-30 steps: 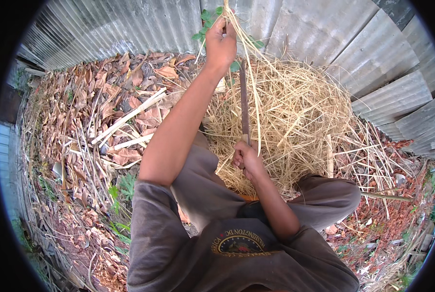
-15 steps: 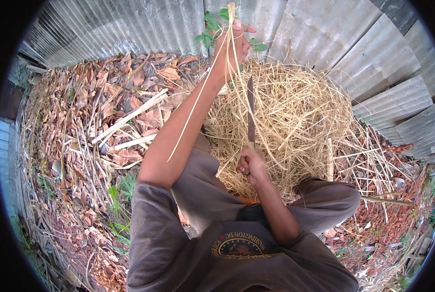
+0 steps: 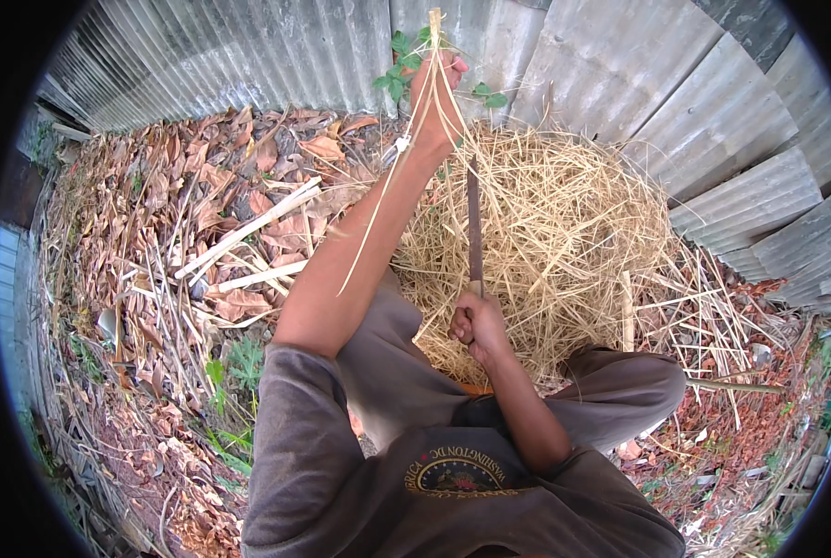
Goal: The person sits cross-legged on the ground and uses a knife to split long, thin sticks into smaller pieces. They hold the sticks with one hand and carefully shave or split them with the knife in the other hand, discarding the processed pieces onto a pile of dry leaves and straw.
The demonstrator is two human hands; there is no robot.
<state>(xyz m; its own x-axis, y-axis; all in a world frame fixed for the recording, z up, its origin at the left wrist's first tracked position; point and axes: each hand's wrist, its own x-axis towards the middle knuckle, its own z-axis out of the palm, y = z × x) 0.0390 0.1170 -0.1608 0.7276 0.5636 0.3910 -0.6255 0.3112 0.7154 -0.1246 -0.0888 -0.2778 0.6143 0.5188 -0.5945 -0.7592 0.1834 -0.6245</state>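
Far out in front, my left hand point(image 3: 439, 82) is closed around a pale split stick point(image 3: 435, 26), likely bamboo, whose top end stands above the fist. Long thin shavings point(image 3: 375, 219) hang down from it across my forearm. Close to my lap, my right hand point(image 3: 479, 324) grips the handle of a long knife. Its dark narrow blade point(image 3: 474, 219) points away from me, and the tip ends just below my left wrist, near the hanging strands. A large heap of straw-coloured shavings point(image 3: 564, 232) lies under and to the right of the blade.
Corrugated metal sheets point(image 3: 239, 60) form a fence at the back, with a leafy green plant point(image 3: 399, 70) against it. Cut pale sticks point(image 3: 253, 228) lie on dry brown leaves point(image 3: 164, 186) at left. My bent legs point(image 3: 620, 386) border the heap.
My left hand has come slightly lower and to the left with the stick, and its hanging shavings have swung. The knife has shifted a little left and toward me.
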